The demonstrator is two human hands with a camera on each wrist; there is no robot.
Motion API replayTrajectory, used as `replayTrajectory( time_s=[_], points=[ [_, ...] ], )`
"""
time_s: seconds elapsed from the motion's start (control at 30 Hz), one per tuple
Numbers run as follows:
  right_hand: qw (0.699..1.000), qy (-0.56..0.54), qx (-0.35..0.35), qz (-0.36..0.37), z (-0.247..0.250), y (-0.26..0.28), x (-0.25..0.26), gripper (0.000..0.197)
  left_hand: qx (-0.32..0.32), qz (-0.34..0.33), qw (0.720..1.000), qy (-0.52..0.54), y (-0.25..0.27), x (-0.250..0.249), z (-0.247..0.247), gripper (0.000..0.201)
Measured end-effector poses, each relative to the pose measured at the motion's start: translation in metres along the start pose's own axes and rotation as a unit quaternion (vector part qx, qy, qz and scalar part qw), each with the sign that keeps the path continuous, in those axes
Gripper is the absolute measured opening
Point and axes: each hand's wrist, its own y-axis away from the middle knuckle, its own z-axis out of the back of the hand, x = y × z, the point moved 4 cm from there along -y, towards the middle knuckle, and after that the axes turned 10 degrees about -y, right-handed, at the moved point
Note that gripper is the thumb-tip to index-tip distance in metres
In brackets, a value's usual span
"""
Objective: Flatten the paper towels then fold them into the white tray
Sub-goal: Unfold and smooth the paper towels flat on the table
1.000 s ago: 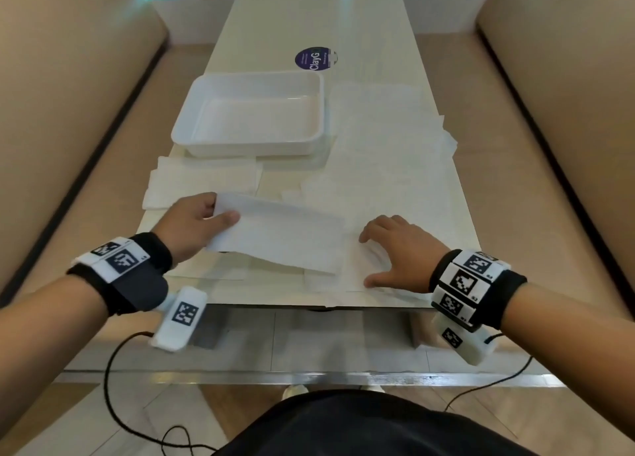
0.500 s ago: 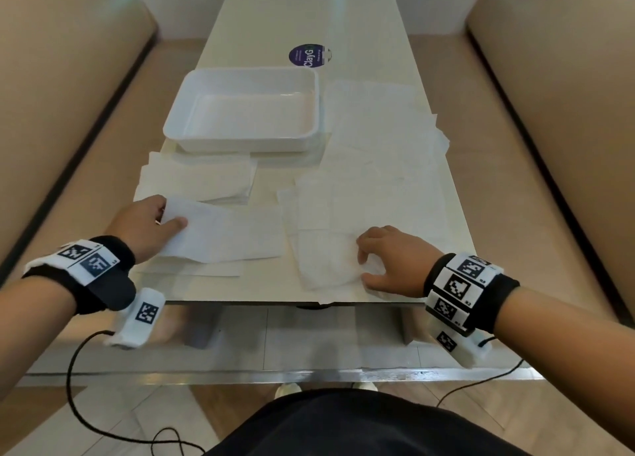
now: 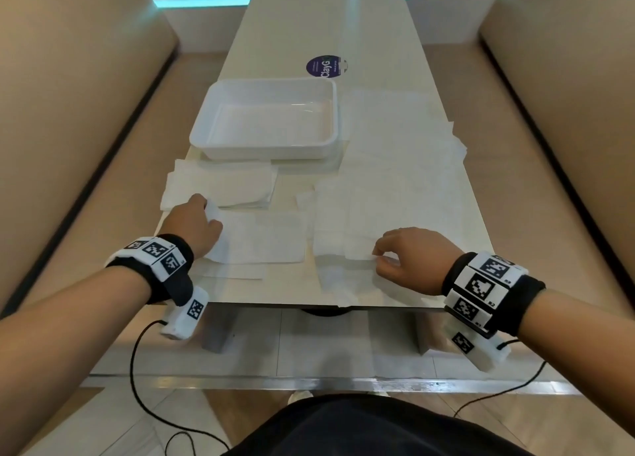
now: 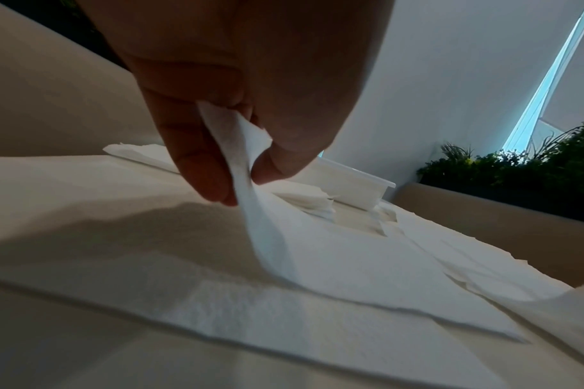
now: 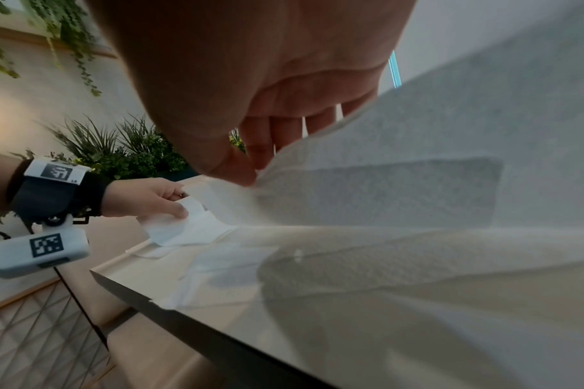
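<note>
The white tray [image 3: 268,146] stands empty on the long table, left of centre. In front of it lies a folded pile of towels [image 3: 223,189]. My left hand [image 3: 202,225] pinches the left corner of a folded paper towel [image 3: 264,239] that lies flat near the table's front left; the corner [image 4: 247,168] curls up between thumb and fingers. My right hand [image 3: 402,256] pinches the edge of another towel [image 3: 347,253] at the front right and lifts it [image 5: 367,200] off the layers beneath.
Several flat paper towels [image 3: 395,153] overlap across the right half of the table, right of the tray. A round purple sticker [image 3: 324,66] sits behind the tray. Padded beige benches flank the table. Sensor cables hang below my wrists.
My left hand has carried the folded towel leftward and set it down flat on the front left. My right hand has closed on the edge of a towel and begun raising it.
</note>
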Motion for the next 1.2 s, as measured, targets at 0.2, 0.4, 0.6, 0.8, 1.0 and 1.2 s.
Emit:
replayTrajectory(
  time_s=[0.2, 0.4, 0.6, 0.8, 1.0, 1.2],
  points=[
    [1.0, 0.011, -0.001, -0.002, 0.001, -0.001, 0.004, 0.025, -0.005, 0.001, 1.0, -0.01, 0.0, -0.006, 0.003, 0.045],
    [1.0, -0.003, -0.022, -0.005, 0.0, -0.006, 0.007, 0.019, -0.009, 0.008, 1.0, 0.001, 0.002, -0.006, 0.002, 0.046],
    [0.999, -0.036, -0.03, 0.001, -0.001, -0.007, 0.011, 0.03, -0.014, 0.01, 1.0, 0.015, 0.001, 0.009, -0.003, 0.047],
    [0.998, -0.049, -0.044, 0.013, 0.004, -0.007, 0.014, 0.029, -0.005, 0.018, 1.0, 0.005, -0.003, 0.02, -0.007, 0.052],
    [0.997, -0.047, -0.061, 0.01, 0.011, -0.008, 0.013, 0.027, -0.085, -0.116, 0.988, -0.051, 0.015, -0.022, 0.009, 0.056],
    [0.995, -0.077, -0.063, 0.027, 0.014, -0.009, 0.02, 0.027, 0.003, -0.364, 0.929, 0.06, 0.063, -0.12, 0.008, 0.067]
  ],
)
